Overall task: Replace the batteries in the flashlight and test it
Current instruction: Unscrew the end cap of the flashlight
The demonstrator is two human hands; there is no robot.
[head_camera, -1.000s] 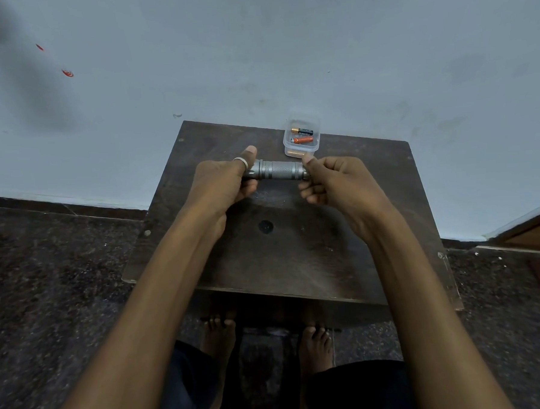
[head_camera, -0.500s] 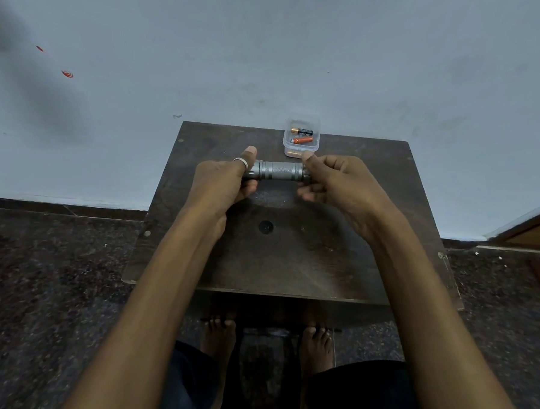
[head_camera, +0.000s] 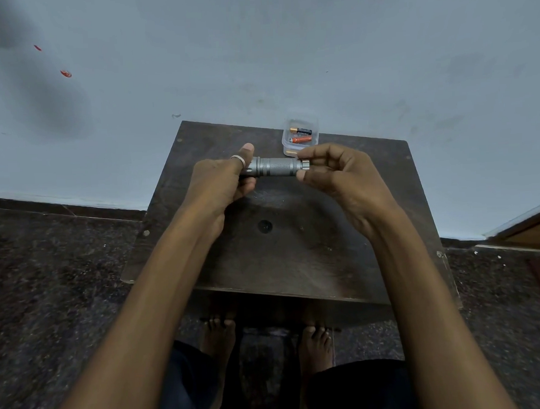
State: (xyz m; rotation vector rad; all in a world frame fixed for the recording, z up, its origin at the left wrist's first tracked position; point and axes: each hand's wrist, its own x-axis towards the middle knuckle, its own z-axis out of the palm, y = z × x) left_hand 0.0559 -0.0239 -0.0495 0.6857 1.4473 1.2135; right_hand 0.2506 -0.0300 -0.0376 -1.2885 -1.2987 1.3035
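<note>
A grey metal flashlight point(head_camera: 274, 167) is held level above the dark wooden table point(head_camera: 296, 253). My left hand point(head_camera: 220, 178), wearing a ring, grips its head end. My right hand point(head_camera: 336, 176) pinches the silver tail cap point(head_camera: 305, 165) between thumb and forefinger. Behind the flashlight a small clear plastic box point(head_camera: 300, 136) holds a black-and-gold battery point(head_camera: 301, 130) and an orange battery point(head_camera: 301, 139).
The table stands against a pale blue wall. A round hole point(head_camera: 265, 226) marks the tabletop's middle. Dark speckled floor lies on both sides. My bare feet point(head_camera: 219, 335) show under the near edge. A wooden door frame point(head_camera: 532, 228) is at the right.
My right hand has shifted its fingers at the flashlight's tail end, and the silver cap now shows between thumb and forefinger. My left hand has stayed in place.
</note>
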